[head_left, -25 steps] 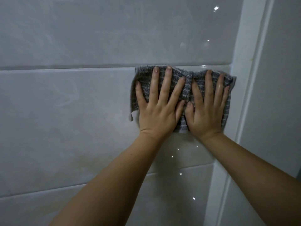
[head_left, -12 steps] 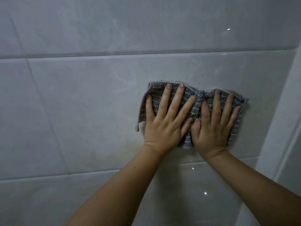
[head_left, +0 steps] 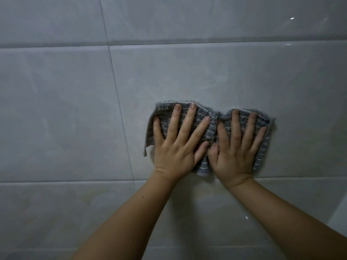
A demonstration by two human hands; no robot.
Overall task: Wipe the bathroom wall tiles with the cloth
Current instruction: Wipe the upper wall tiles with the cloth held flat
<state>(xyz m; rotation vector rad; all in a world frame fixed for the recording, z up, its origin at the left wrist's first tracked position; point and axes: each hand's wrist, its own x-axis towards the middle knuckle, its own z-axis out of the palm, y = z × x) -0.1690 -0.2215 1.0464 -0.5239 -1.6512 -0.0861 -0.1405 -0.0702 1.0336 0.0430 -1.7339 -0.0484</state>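
Head view: the left grip (head_left: pixel 176 149) and the right grip (head_left: pixel 234 152) lie side by side on the grey striped cloth (head_left: pixel 211 126), thumbs almost touching. Both press it flat against a pale glossy wall tile (head_left: pixel 187 76). Neither grip is clamped on anything: the fingers are straight and spread apart, and the palms do the holding. Spreading them this way likely puts even pressure over most of the cloth, so it wipes a broad patch and does not slip down the slick surface.

The cloth sits in the lower right part of the middle-row tile, its bottom edge just above the horizontal grout line (head_left: pixel 75 182) and well to the right of the vertical grout line (head_left: pixel 120 109). It bunches into a ridge between the two grips, probably because they push slightly toward each other. Its left edge hangs loose, away from the wall.

Much of the cloth is hidden under the palms, so I cannot tell how it is folded or how thick it is. Dim light and glare make it hard to judge which tiles are clean. Cloudy streaks show above the cloth, and a faint yellowish tinge below the grout line may be a stain or a reflection. A pale strip (head_left: pixel 339 220) at the lower right edge is cut off and cannot be identified. Both forearms run out of the bottom of the view.
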